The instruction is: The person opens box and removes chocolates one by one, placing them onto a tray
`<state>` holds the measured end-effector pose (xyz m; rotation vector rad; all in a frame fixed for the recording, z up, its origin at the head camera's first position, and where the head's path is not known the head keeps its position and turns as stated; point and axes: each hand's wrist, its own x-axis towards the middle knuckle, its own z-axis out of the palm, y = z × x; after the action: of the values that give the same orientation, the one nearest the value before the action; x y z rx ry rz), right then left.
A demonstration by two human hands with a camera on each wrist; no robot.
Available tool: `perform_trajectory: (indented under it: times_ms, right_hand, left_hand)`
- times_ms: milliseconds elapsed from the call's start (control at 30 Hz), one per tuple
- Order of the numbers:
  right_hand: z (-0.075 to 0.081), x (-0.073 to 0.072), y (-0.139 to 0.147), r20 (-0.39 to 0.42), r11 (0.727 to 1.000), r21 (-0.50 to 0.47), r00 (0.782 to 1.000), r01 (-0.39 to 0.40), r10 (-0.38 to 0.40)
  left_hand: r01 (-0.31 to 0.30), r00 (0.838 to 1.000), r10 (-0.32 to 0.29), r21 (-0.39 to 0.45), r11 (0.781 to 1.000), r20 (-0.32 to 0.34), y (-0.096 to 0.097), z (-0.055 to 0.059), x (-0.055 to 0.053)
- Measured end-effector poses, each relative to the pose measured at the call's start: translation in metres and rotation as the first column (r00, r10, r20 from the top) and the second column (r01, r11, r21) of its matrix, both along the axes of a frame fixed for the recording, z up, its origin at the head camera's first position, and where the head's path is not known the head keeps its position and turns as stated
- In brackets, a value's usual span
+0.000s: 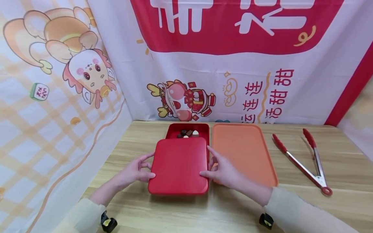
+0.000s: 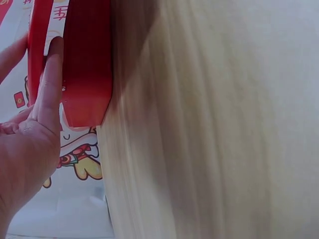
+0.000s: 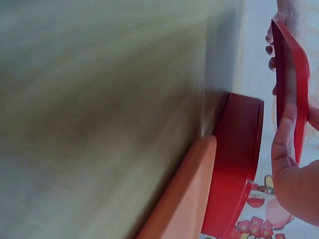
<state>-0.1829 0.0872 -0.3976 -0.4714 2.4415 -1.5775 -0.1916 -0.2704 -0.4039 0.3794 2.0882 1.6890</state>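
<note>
Both hands hold a square red lid (image 1: 179, 166) level over the near part of a red box (image 1: 187, 126). My left hand (image 1: 140, 170) grips its left edge, thumb on top. On the opposite edge my right hand (image 1: 220, 170) does the same. In the right wrist view the lid (image 3: 300, 64) is up off the box (image 3: 234, 149), with fingers under its rim. At the box's uncovered far end lie several small dark, brown and white pieces (image 1: 189, 133); the lid hides the rest.
Right beside the box lies an orange tray (image 1: 240, 149) on the wooden table (image 1: 125, 200). Farther right are spread tongs (image 1: 319, 179) with red tips. Printed cloths (image 1: 140, 74) hang behind and at the left.
</note>
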Motion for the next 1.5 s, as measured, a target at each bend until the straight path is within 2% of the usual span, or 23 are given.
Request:
perform_trajectory:
  times_ms: [133, 267, 533, 667, 933, 1100, 1400, 1500]
  right_hand:
    - [-0.007, 0.010, -0.001, 0.037, 0.997, -0.052, 0.998, -0.049, 0.051]
    - [-0.011, 0.018, -0.001, 0.081, 0.994, -0.094, 0.994, -0.058, 0.066]
    - [-0.021, 0.029, -0.001, 0.111, 0.991, -0.102, 0.989, -0.085, 0.096]
    - [-0.026, 0.034, -0.001, 0.126, 0.990, -0.111, 0.987, -0.088, 0.102]
    - [-0.037, 0.049, -0.003, 0.147, 0.954, -0.261, 0.970, -0.151, 0.194]
    - [-0.043, 0.051, -0.002, 0.156, 0.949, -0.276, 0.967, -0.155, 0.203]
    - [-0.050, 0.044, -0.002, 0.216, 0.954, -0.249, 0.951, -0.165, 0.221]
    - [-0.050, 0.042, -0.002, 0.218, 0.961, -0.222, 0.952, -0.168, 0.217]
  left_hand:
    - [0.026, 0.999, -0.025, -0.043, 0.999, 0.026, -0.004, -0.001, 0.008]
    - [0.043, 0.999, -0.040, -0.091, 0.995, 0.036, -0.007, -0.002, 0.014]
    - [0.103, 0.995, -0.101, -0.112, 0.988, 0.024, -0.007, -0.006, 0.022]
    - [0.111, 0.994, -0.108, -0.129, 0.985, 0.028, -0.005, -0.009, 0.027]
    - [0.138, 0.990, -0.136, -0.129, 0.982, 0.021, -0.006, -0.015, 0.037]
    - [0.158, 0.987, -0.156, -0.162, 0.974, 0.027, -0.005, -0.021, 0.035]
    - [0.216, 0.976, -0.203, -0.250, 0.944, 0.075, -0.008, -0.031, 0.025]
    - [0.229, 0.973, -0.214, -0.252, 0.940, 0.087, -0.008, -0.033, 0.023]
